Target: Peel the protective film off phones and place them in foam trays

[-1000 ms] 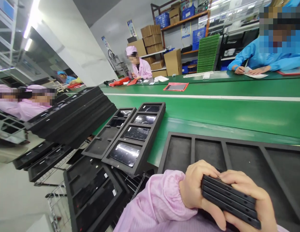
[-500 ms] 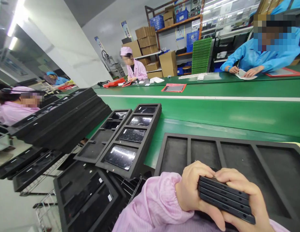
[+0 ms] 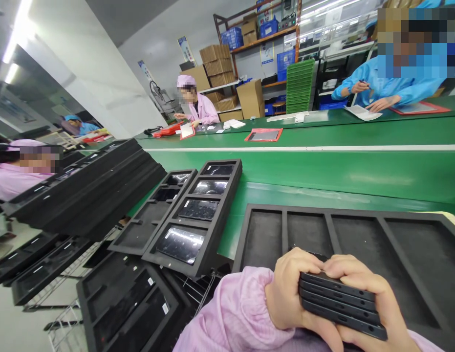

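Observation:
Both hands grip a stack of several slim black phones (image 3: 340,303), one on top of another, with port-like holes along the edges facing me. My left hand (image 3: 291,293) wraps the left end, its thumb underneath. My right hand (image 3: 381,298) closes round the right end, fingers over the top. The upper face of the stack is mostly hidden by my fingers. Below and behind them lies a black foam tray (image 3: 379,220) with bare compartments in view; my hands cover its near part.
To the left stand a tray with glossy phones (image 3: 210,222), a partly filled tray (image 3: 135,230) and a tall stack of trays (image 3: 98,190). A wire rack (image 3: 68,322) carries more. Across the green bench (image 3: 322,171), people in pink and blue work near a red-edged pouch (image 3: 264,134).
My view has shifted slightly; my hands keep the same grip on the stack. Across the bench, the person in pink has lifted a white-and-red item, and the person in blue has raised a hand.

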The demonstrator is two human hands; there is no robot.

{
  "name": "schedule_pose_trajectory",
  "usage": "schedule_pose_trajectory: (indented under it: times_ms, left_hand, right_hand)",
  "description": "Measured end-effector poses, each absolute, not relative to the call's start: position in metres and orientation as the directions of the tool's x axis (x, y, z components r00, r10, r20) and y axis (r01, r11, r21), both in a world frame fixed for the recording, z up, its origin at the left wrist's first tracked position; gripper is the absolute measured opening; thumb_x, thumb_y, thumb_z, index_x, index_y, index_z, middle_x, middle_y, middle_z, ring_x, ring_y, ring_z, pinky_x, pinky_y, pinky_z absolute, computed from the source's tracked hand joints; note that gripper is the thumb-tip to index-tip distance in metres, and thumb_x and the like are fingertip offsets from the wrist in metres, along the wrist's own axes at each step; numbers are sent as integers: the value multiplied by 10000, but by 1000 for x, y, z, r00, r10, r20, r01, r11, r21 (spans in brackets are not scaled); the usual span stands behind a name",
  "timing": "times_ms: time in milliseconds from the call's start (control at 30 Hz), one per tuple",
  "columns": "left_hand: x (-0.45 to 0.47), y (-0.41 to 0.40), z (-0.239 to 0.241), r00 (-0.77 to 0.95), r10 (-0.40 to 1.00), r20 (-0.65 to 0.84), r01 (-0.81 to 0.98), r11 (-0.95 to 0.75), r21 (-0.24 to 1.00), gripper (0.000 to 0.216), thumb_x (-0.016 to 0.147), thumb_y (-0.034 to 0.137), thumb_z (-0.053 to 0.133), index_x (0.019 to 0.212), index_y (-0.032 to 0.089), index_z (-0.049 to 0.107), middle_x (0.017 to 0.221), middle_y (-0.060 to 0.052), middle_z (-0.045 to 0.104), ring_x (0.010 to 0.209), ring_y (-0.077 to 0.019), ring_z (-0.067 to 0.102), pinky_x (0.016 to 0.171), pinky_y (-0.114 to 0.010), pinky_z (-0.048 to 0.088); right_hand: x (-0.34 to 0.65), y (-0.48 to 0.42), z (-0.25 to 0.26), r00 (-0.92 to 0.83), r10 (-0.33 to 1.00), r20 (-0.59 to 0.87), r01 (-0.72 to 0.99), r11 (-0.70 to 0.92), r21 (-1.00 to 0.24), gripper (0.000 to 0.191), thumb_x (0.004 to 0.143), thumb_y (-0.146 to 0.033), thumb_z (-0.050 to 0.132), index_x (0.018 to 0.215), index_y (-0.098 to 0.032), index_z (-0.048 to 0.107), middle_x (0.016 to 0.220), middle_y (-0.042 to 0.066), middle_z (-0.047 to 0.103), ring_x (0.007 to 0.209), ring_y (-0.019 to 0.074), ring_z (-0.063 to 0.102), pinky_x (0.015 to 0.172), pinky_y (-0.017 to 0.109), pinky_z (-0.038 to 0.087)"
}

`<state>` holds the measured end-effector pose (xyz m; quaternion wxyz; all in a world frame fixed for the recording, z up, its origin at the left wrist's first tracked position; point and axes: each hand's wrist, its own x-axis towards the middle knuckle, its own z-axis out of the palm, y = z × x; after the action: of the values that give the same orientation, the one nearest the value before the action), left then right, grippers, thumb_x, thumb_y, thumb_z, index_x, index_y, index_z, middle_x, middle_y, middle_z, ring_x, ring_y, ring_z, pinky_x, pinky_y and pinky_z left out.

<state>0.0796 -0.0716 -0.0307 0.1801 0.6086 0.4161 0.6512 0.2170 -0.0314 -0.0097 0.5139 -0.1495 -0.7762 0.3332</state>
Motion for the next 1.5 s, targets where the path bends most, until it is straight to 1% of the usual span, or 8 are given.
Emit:
schedule_pose_trajectory:
  times_ms: [233,400,633,767,933,1233,1400,1500]
  left_hand:
    - [78,-71,-20,-229,713,662,358,-571,739,469,704,661,548,902,236,536,800,-42,643,664,-166,624,598,-281,521]
    - [79,-69,-26,-250,770,587,314,-509,802,607,590,767,520,884,237,543,807,-36,638,652,-170,619,597,-290,519]
    - [88,-72,-45,-380,779,499,306,-403,863,478,670,675,584,842,231,551,773,-40,615,611,-177,573,556,-311,511]
    - [92,-71,-45,-393,748,535,307,-442,843,415,750,646,513,806,235,533,751,-35,618,605,-167,574,585,-307,505]
    - [95,-74,-38,-448,758,475,311,-366,877,453,752,688,453,811,245,526,775,-52,628,653,-191,585,570,-311,485]
    - [75,-76,-44,-184,835,519,318,-449,835,312,761,479,618,953,258,511,877,-56,639,725,-209,615,686,-350,512]
    - [54,-65,-46,189,784,592,358,-616,702,739,661,299,730,1273,204,327,1104,-144,578,967,-262,605,809,-362,502]
    - [45,-59,-39,297,766,570,353,-643,680,607,689,272,677,1218,192,388,1083,-140,601,992,-249,611,836,-347,498]
  right_hand:
    - [217,-26,-13,-434,615,658,-100,693,-714,289,846,-449,610,1010,-236,505,901,47,579,858,193,600,715,245,551]
    - [216,-21,-9,-440,643,628,-56,678,-733,270,864,-464,578,997,-240,507,892,41,581,843,171,612,716,200,544]
    - [214,-20,-5,-461,647,607,-66,657,-751,228,871,-421,582,1002,-254,498,893,32,569,821,169,619,707,197,543]
    - [213,-21,-4,-466,652,598,-88,639,-764,233,874,-455,564,988,-263,498,880,32,575,828,173,611,704,205,540]
    - [211,-21,0,-481,657,580,-85,623,-777,229,885,-455,549,995,-265,482,896,36,566,798,163,611,661,191,535]
    - [216,-22,-8,-501,635,588,-122,621,-774,264,887,-481,529,1048,-281,467,915,49,553,827,189,591,697,242,530]
    - [219,-24,-14,-501,629,595,-153,612,-776,271,885,-482,534,1058,-282,472,929,48,553,874,191,576,758,253,519]
    - [225,-24,-17,-501,643,580,-139,601,-787,308,863,-510,557,1060,-289,471,955,50,548,906,197,564,778,271,510]
